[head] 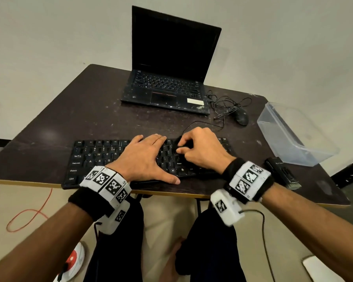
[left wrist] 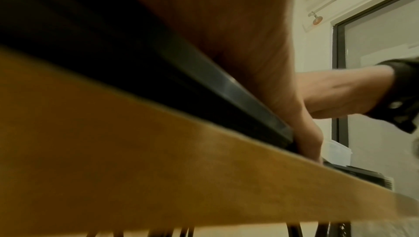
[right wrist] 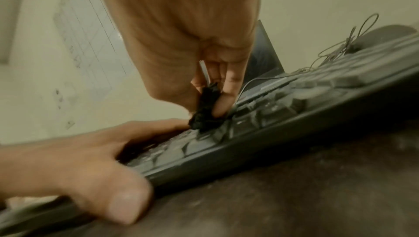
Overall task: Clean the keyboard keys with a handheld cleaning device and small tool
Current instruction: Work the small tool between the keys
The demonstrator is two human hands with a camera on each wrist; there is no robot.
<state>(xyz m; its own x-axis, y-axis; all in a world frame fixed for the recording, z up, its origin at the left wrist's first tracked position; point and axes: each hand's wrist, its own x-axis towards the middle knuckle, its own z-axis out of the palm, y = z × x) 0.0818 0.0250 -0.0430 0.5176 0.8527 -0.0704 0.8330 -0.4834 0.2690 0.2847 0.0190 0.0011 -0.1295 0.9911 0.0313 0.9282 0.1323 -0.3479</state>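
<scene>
- Right hand (head: 200,148) pinches small black tool (right wrist: 205,113), tip on keyboard (head: 90,159) keys just under fingertips
- Left hand (head: 145,157) flat, fingers straight, pressing keys beside it
- Step: wiping keys; next, probably shift along the row

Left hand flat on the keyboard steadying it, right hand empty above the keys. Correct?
Not quite. The right hand is not empty: its fingers pinch a small black tool down onto the keys, as the right wrist view shows. The rest holds: the left hand lies flat on the keyboard.
</scene>
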